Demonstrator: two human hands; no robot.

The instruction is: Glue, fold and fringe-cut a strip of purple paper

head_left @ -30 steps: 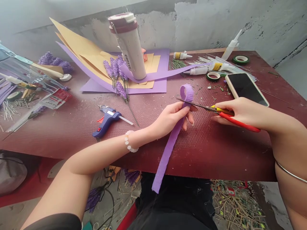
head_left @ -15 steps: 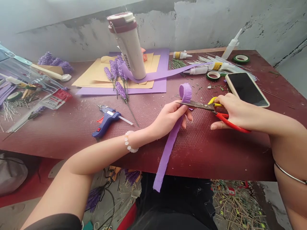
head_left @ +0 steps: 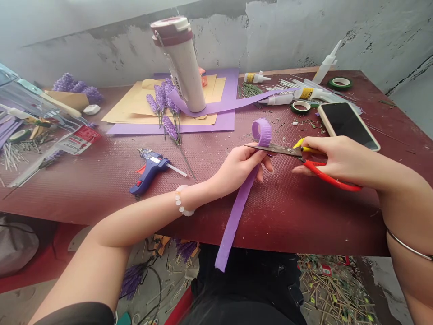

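Observation:
A long purple paper strip (head_left: 237, 216) is pinched in my left hand (head_left: 238, 167), its fringed upper end curling above the fingers and its plain end hanging past the table's front edge. My right hand (head_left: 338, 158) holds scissors (head_left: 286, 150) with one yellow and one red handle. Their blades lie across the strip just above my left thumb, nearly closed. To the left, a blue glue gun (head_left: 150, 171) rests on the table. Behind it, purple flower sprigs (head_left: 170, 127) lie on and beside tan paper sheets (head_left: 126, 106).
A coffee tumbler (head_left: 186, 67) stands on the papers at the back. A phone (head_left: 348, 124), green tape rolls (head_left: 300, 107) and glue bottles (head_left: 324, 65) are at the right. Clear plastic packaging (head_left: 43, 108) occupies the left side of the dark red table (head_left: 287, 221).
The scissors' blades have come closer together and their tip reaches slightly further left. The red handle and my right-hand fingers have shifted a little.

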